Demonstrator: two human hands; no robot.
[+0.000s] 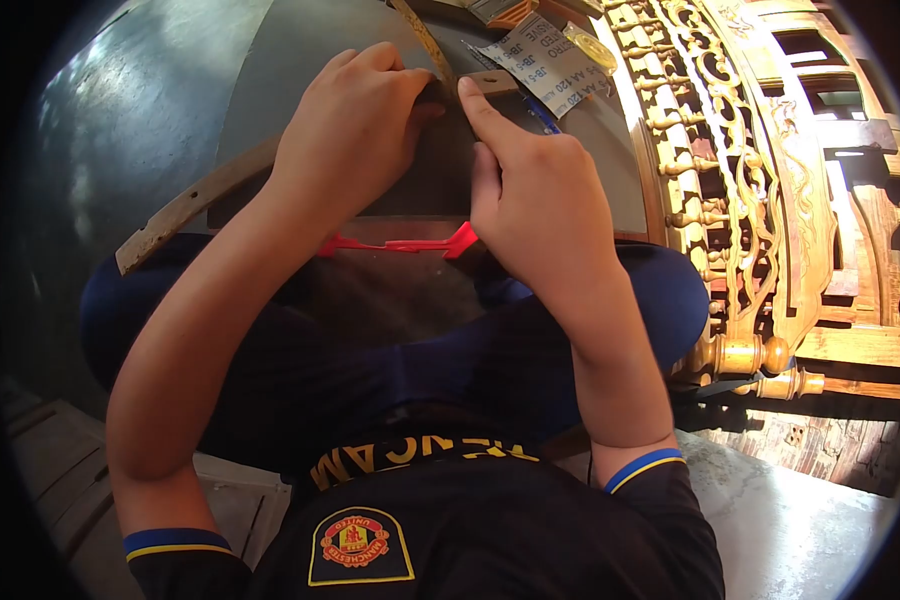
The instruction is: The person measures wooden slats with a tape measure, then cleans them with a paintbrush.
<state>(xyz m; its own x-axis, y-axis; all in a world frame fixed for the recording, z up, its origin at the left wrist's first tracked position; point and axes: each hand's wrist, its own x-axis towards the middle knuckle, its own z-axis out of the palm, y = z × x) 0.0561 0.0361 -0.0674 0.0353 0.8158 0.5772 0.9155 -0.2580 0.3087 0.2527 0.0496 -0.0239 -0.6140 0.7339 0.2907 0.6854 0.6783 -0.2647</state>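
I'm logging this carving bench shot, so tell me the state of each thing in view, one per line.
Left hand: closed over the curved wooden strip, pressing it down.
Right hand: forefinger stretched out, tip on the small wooden piece.
Sandpaper sheet: lying flat, printed back up.
Red plastic piece: lying across the lap.
Carved wooden panel: unfinished bare wood, lying beside the person.

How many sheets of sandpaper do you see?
1: a sandpaper sheet with its printed back up, lying just beyond the right hand. Others may be hidden under the hands.
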